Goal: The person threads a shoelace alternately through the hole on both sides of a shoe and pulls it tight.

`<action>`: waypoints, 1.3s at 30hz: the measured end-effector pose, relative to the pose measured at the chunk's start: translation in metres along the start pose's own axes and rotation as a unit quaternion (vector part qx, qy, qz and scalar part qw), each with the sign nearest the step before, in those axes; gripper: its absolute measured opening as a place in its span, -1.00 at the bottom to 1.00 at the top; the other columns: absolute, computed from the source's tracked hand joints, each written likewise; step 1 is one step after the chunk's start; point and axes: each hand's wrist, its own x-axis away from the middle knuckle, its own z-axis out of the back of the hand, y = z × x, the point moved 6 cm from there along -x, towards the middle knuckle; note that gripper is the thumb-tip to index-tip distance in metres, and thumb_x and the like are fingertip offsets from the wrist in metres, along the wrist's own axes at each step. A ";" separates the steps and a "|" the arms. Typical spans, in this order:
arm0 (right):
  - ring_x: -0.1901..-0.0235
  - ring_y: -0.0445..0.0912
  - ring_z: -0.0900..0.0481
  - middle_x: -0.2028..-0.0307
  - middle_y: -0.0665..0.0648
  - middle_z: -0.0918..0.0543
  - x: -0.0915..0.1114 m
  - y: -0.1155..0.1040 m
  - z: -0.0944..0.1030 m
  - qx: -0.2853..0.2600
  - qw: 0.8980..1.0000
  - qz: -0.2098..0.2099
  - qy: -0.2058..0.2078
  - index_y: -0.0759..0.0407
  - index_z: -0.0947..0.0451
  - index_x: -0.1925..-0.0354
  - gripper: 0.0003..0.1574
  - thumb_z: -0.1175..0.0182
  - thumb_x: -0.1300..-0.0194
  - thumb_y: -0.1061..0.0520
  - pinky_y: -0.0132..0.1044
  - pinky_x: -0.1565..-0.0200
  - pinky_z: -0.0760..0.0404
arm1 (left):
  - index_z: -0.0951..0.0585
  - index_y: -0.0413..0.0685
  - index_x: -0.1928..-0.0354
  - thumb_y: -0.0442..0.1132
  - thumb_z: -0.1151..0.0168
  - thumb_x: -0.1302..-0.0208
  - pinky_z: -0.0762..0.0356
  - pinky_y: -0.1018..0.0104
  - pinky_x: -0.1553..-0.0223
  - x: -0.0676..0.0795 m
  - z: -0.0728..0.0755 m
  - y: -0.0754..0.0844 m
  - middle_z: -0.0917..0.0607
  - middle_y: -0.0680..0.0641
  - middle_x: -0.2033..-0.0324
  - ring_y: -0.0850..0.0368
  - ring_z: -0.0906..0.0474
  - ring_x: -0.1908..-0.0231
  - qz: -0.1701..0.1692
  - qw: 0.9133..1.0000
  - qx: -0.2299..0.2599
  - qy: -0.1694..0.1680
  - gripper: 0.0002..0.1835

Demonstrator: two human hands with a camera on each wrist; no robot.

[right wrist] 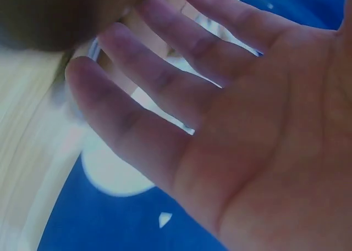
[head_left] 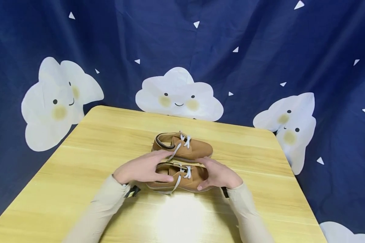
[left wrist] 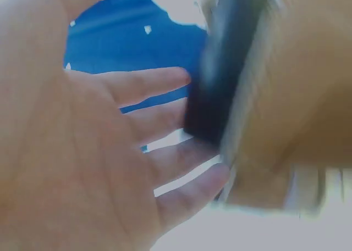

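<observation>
A pair of brown lace-up shoes sits side by side on the wooden table, toes to the right, with pale laces. In the head view, the near shoe (head_left: 187, 180) lies between both hands; the far shoe (head_left: 197, 148) is just behind it. My left hand (head_left: 144, 167) is at the near shoe's heel, thumb in front and fingers reaching behind. Around the toe end is my right hand (head_left: 220, 173), its thumb low at the front. Both wrist views show spread, mostly straight fingers, with the blurred heel (left wrist: 297, 86) and toe (right wrist: 60, 15) close before the palms.
The wooden table (head_left: 79, 162) has rounded far corners. A dark blue curtain (head_left: 170, 33) with white clouds and small triangles hangs behind and at both sides. Bright glare lies on the tabletop in front of the near shoe.
</observation>
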 end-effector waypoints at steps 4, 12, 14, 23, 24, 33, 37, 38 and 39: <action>-0.28 0.16 -0.56 -0.29 0.26 -0.59 0.016 0.022 0.001 -0.017 0.999 -0.027 0.016 0.34 -0.35 -0.43 0.24 -0.72 0.15 0.06 0.09 -0.34 -0.51 | -0.20 -0.10 -0.59 0.45 -0.34 -0.16 -0.28 -0.19 -0.49 0.027 0.004 -0.027 -0.36 -0.22 -0.51 -0.21 -0.32 -0.50 0.042 0.999 0.001 0.023 0.15; 0.11 -0.06 -0.69 -0.14 0.28 -0.65 0.027 0.045 -0.010 -0.092 0.995 -0.021 0.038 0.42 -0.46 -0.30 0.04 -0.69 0.08 0.10 -0.21 0.05 -0.70 | -0.35 -0.20 -0.50 0.30 -0.47 -0.12 -0.38 -0.18 -0.43 0.042 -0.024 -0.051 -0.49 -0.24 -0.42 -0.23 -0.44 -0.41 0.046 0.998 0.010 0.037 0.05; 0.11 -0.07 -0.71 -0.13 0.28 -0.66 0.027 0.049 -0.012 -0.126 0.991 -0.025 0.042 0.40 -0.47 -0.29 0.00 -0.67 0.05 0.13 -0.28 0.08 -0.70 | -0.40 -0.18 -0.46 0.29 -0.46 -0.15 -0.40 -0.14 -0.42 0.040 -0.027 -0.053 -0.54 -0.20 -0.38 -0.19 -0.48 -0.38 0.042 0.998 0.011 0.051 -0.01; 0.22 -0.13 -0.72 0.04 0.19 -0.72 0.018 0.059 -0.014 -0.175 0.983 -0.033 0.050 0.33 -0.50 -0.27 -0.09 -0.65 0.00 0.13 -0.36 0.21 -0.68 | -0.38 -0.24 -0.45 0.28 -0.47 -0.13 -0.28 -0.27 -0.46 0.027 -0.024 -0.070 -0.29 -0.26 -0.53 -0.30 -0.22 -0.52 0.037 0.996 0.058 0.054 0.01; 0.23 -0.14 -0.72 0.05 0.19 -0.73 0.017 0.060 -0.014 -0.176 0.983 -0.033 0.051 0.32 -0.51 -0.27 -0.10 -0.64 -0.01 0.12 -0.36 0.21 -0.68 | -0.37 -0.22 -0.46 0.28 -0.48 -0.12 -0.25 -0.29 -0.47 0.025 -0.023 -0.072 -0.24 -0.26 -0.55 -0.31 -0.17 -0.54 0.041 0.996 0.066 0.052 0.02; 0.24 -0.12 -0.75 0.05 0.24 -0.75 0.009 0.064 -0.011 -0.194 0.980 -0.024 0.045 0.38 -0.46 -0.32 -0.07 -0.62 -0.05 0.15 -0.34 0.22 -0.70 | -0.34 -0.26 -0.47 0.25 -0.50 -0.11 -0.18 -0.38 -0.47 0.012 -0.019 -0.085 -0.21 -0.28 -0.57 -0.38 -0.13 -0.55 0.036 0.995 0.085 0.046 0.05; 0.28 -0.10 -0.74 0.10 0.25 -0.76 0.005 0.067 -0.009 -0.203 0.978 -0.025 0.043 0.42 -0.41 -0.35 -0.03 -0.61 -0.06 0.17 -0.33 0.26 -0.68 | -0.33 -0.26 -0.48 0.22 -0.51 -0.12 -0.17 -0.34 -0.49 0.006 -0.016 -0.088 -0.21 -0.29 -0.56 -0.37 -0.14 -0.54 0.032 0.995 0.086 0.043 0.05; 0.29 -0.10 -0.74 0.12 0.24 -0.76 0.004 0.068 -0.008 -0.202 0.978 -0.027 0.044 0.43 -0.41 -0.36 -0.02 -0.61 -0.06 0.17 -0.33 0.27 -0.67 | -0.33 -0.27 -0.48 0.21 -0.51 -0.12 -0.17 -0.33 -0.49 0.004 -0.015 -0.089 -0.23 -0.30 -0.55 -0.37 -0.15 -0.54 0.029 0.995 0.086 0.044 0.04; 0.31 -0.10 -0.73 0.13 0.24 -0.76 0.003 0.069 -0.008 -0.200 0.978 -0.028 0.045 0.43 -0.41 -0.36 -0.02 -0.61 -0.05 0.17 -0.33 0.29 -0.67 | -0.33 -0.27 -0.48 0.20 -0.52 -0.12 -0.18 -0.32 -0.50 0.003 -0.013 -0.090 -0.24 -0.31 -0.55 -0.37 -0.16 -0.53 0.027 0.995 0.088 0.044 0.03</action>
